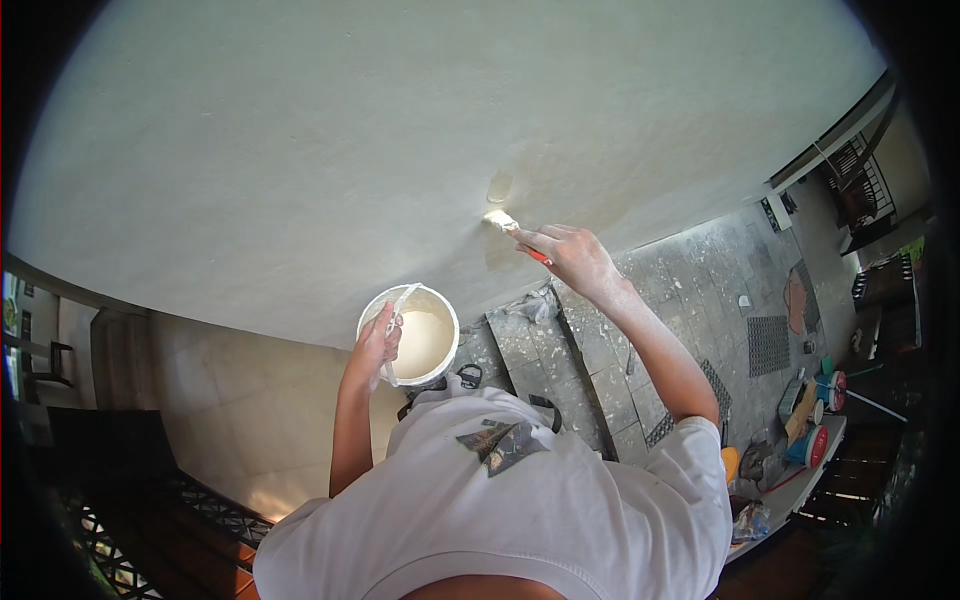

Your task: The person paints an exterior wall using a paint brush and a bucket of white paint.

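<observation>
My right hand (574,255) grips a paintbrush (501,220) with a reddish handle. Its pale, paint-loaded bristles rest against the light plaster wall (300,150). Just above the bristles a darker, wet-looking patch (499,186) shows on the wall, with another below them. Lower left, my left hand (381,341) holds a white plastic bucket (452,330) by its handle. Cream-coloured paint (424,345) lies inside the bucket. The bucket hangs close in front of the wall, above my feet, which are partly hidden.
Paint-spattered grey steps (536,375) lie below, with crumpled plastic (534,304) by the wall. At right are a dark mat (769,345) and several paint buckets (814,446) on a ledge. A dark railing (225,514) runs at lower left.
</observation>
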`<move>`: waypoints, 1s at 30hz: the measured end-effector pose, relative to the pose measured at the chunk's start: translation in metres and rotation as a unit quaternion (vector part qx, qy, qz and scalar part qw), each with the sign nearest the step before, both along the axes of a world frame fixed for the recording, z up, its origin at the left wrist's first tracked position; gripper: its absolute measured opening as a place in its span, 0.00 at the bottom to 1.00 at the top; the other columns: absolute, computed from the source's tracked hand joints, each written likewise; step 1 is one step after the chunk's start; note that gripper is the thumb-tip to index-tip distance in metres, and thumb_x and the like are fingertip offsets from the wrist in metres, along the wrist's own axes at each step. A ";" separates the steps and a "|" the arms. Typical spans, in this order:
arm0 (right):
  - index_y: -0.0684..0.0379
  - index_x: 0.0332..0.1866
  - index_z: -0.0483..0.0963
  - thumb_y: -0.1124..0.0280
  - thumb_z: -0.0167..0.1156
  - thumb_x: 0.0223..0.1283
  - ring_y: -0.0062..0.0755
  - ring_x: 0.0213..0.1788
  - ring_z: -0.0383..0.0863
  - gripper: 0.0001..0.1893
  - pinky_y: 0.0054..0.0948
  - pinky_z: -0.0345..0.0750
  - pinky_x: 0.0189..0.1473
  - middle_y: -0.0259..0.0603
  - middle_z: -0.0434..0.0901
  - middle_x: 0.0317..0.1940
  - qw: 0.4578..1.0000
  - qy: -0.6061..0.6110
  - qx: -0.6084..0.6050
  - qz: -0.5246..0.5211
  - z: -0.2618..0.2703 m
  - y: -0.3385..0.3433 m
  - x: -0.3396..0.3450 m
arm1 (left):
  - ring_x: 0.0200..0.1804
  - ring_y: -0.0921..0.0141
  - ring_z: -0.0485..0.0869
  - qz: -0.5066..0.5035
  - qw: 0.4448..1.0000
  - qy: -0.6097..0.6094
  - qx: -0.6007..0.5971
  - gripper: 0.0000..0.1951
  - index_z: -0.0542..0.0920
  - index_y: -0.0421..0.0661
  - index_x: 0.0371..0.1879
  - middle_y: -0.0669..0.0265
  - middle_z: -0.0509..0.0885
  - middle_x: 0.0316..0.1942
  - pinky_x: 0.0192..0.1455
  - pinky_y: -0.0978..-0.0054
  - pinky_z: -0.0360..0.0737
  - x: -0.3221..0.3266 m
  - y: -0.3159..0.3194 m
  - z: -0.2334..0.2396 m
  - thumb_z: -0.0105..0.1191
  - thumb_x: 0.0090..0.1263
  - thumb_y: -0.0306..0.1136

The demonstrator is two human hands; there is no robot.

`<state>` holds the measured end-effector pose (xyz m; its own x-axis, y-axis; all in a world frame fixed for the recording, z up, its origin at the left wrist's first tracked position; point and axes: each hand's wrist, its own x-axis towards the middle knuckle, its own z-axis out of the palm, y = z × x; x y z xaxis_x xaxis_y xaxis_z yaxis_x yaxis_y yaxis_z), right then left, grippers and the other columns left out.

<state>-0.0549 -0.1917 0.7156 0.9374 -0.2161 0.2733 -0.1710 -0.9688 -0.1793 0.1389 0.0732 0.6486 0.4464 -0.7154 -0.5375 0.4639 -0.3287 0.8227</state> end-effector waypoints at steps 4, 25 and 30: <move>0.53 0.52 0.74 0.73 0.60 0.55 0.30 0.37 0.81 0.18 0.29 0.80 0.40 0.35 0.79 0.33 1.000 -0.028 -0.010 -0.001 -0.004 -0.001 -0.002 | 0.16 0.83 0.50 0.006 1.000 0.005 0.007 0.21 0.72 0.49 0.30 0.81 0.57 0.15 0.21 0.81 0.49 0.000 0.001 -0.001 0.39 0.75 0.54; 0.56 0.51 0.75 0.74 0.62 0.53 0.33 0.39 0.83 0.18 0.29 0.81 0.38 0.37 0.81 0.37 0.997 -0.078 -0.005 0.003 0.017 -0.001 -0.012 | 0.16 0.83 0.50 -0.003 1.000 -0.002 0.002 0.22 0.72 0.49 0.29 0.82 0.55 0.15 0.22 0.82 0.49 -0.001 -0.001 0.011 0.40 0.74 0.55; 0.56 0.51 0.75 0.73 0.62 0.53 0.32 0.38 0.83 0.18 0.29 0.81 0.37 0.37 0.81 0.37 0.994 -0.106 -0.019 0.013 0.015 -0.001 -0.016 | 0.17 0.83 0.50 -0.005 1.000 -0.001 0.009 0.21 0.72 0.49 0.30 0.82 0.55 0.15 0.22 0.82 0.49 0.002 -0.001 0.011 0.40 0.74 0.54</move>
